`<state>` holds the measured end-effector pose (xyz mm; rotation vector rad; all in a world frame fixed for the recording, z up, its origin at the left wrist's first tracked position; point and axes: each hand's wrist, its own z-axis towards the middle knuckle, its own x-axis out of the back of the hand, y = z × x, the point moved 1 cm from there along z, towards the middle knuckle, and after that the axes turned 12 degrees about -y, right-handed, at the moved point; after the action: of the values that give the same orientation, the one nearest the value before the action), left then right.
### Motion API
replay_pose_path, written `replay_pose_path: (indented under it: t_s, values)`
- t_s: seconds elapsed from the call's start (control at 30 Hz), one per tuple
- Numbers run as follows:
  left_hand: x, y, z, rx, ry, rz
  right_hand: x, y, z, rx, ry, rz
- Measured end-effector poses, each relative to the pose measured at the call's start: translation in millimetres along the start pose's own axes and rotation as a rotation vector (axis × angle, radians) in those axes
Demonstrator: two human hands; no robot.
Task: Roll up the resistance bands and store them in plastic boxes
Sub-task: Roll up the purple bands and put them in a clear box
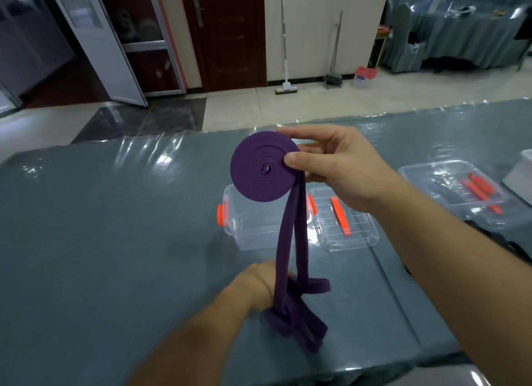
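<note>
Right hand (334, 167) pinches a half-rolled purple resistance band (263, 167) above the counter (100, 227).

The band is flat, matte woven-looking webbing, wound into a tight round spiral disc, gripped between thumb and fingers at its right edge; two loose strands hang straight down and end in folded loops lying on the counter. The left hand (259, 282) is low beside those strands, blurred, so its grip cannot be told. Behind the coil stands an open clear plastic box (253, 227) with orange latches, its clear ribbed lid (345, 227) just to the right. The counter's glossy grey-teal cover lies bare to the left, near edge close below.
</note>
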<state>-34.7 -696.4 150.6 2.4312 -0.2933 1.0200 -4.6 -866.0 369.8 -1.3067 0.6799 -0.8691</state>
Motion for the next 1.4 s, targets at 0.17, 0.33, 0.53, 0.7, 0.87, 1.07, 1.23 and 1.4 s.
replay_pose_path:
  t_s: [0.17,0.33,0.53,0.7,0.87,1.07,1.23,1.4]
  values:
    - [23,-7,-13,-0.029,0.124,-0.138,11,6,-11,-0.03,0.029,-0.015]
    - [53,-23,-33,-0.04,0.229,-0.338,18,17,-17,-0.069,0.05,-0.021]
    - [80,-41,-59,-0.06,0.404,-0.718,34,27,-20,-0.092,0.066,-0.005]
    - [103,-49,-87,-0.237,0.36,-1.052,40,43,-20,-0.123,0.068,0.026]
    - [135,-43,-117,-0.366,0.339,-1.066,43,68,-20,-0.205,0.082,0.041]
    - [165,-41,-138,-0.46,0.539,-1.21,48,101,-24,-0.289,0.132,0.103]
    - [174,-45,-128,-0.218,0.682,-1.09,46,105,-26,-0.284,0.056,0.255]
    - [179,-39,-122,-0.263,0.8,-1.307,43,113,-27,-0.387,-0.076,0.098]
